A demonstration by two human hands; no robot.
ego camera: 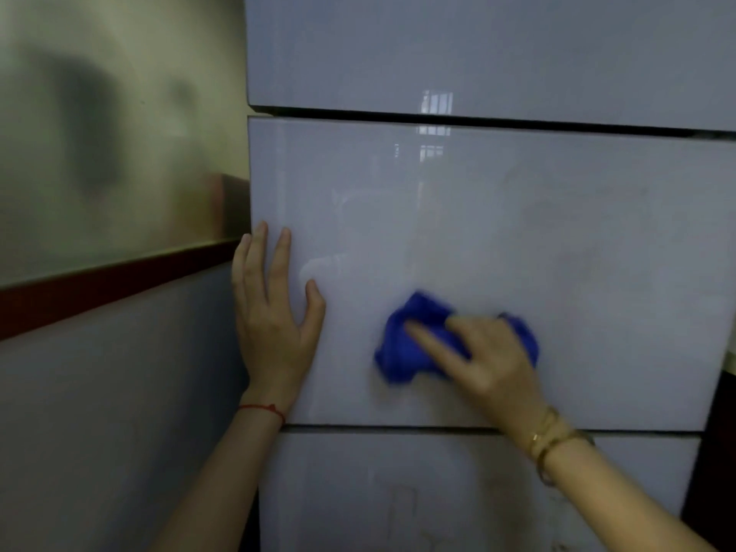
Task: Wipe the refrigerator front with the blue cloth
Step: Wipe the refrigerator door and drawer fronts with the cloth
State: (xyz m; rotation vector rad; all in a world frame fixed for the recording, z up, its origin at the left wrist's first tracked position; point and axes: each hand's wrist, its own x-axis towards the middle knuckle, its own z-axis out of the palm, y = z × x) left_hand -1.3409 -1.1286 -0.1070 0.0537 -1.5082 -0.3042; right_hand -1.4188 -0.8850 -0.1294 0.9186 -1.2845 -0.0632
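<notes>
The glossy pale-grey refrigerator front [517,241] fills most of the view, split by two dark horizontal gaps into an upper, a middle and a lower panel. A crumpled blue cloth [402,348] lies against the lower part of the middle panel. My right hand [482,360] presses flat on the cloth, fingers spread over it and pointing left. My left hand [275,312] rests open and flat on the left edge of the same panel, fingers pointing up, holding nothing.
Left of the refrigerator stands a wall [99,412], shiny yellowish above and grey below, with a dark red strip [111,284] between. A dark gap [721,452] shows at the refrigerator's right edge.
</notes>
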